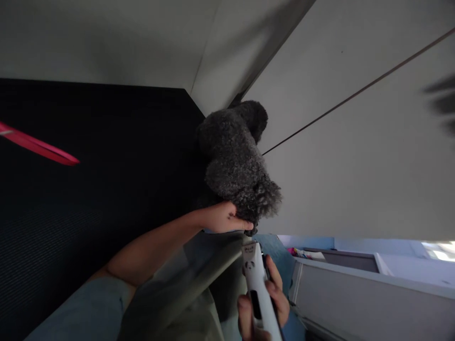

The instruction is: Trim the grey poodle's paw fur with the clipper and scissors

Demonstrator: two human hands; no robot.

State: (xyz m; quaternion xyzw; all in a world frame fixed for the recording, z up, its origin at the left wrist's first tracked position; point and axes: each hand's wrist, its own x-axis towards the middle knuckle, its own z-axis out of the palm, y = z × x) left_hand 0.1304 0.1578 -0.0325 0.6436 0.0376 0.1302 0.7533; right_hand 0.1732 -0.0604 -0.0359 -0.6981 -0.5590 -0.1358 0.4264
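Note:
A curly grey dog (pixel 232 154) stands on the black table, its rump towards me and its head turned away at the far end. My left hand (pixel 221 218) is closed around one of its hind legs, with the dark paw (pixel 251 231) showing past the fingertips. In my right hand (pixel 277 298) I grip a white hair clipper (pixel 253 277) with a panda face printed on it. The clipper's head points up at the paw, a small space below it.
The black ribbed table (pixel 106 189) stretches left, with a pink-red strap (pixel 39 144) hanging over it. Pale walls (pixel 355 156) rise behind and to the right of the dog. At lower right stands a white cabinet (pixel 355 289) with small items near its top edge.

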